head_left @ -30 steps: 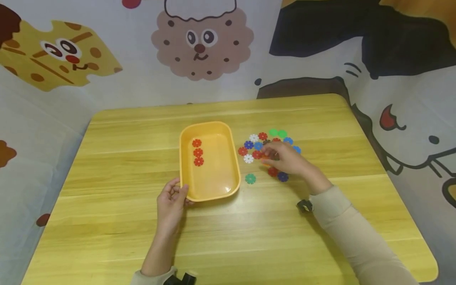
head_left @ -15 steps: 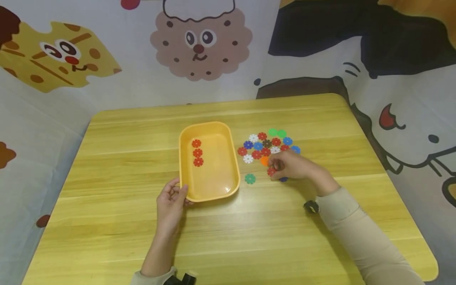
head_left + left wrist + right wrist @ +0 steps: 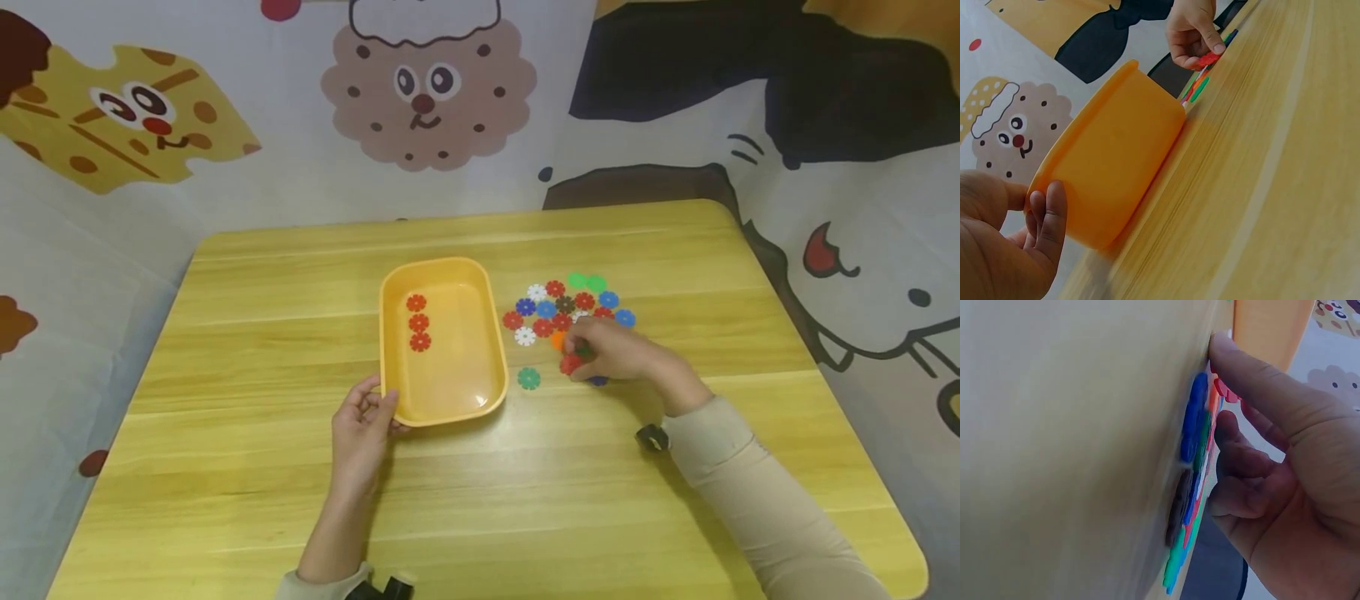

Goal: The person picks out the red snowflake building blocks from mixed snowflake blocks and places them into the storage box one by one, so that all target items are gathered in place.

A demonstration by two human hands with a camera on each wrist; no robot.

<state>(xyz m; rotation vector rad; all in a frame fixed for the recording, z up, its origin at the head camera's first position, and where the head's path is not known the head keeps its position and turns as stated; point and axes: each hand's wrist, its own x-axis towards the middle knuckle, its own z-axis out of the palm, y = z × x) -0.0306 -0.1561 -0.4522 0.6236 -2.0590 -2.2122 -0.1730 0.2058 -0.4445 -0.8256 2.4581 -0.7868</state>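
Red flower-shaped plastic disc (image 3: 568, 364), likely light, stiff and slick, best held by its rim, sits pinched in my right hand (image 3: 617, 350), right of the yellow rectangular plastic tray (image 3: 459, 367) my left hand (image 3: 363, 429) grips.

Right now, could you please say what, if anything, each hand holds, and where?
Left hand: yellow tray, by its near-left rim. Right hand: red piece, pinched at its edge.
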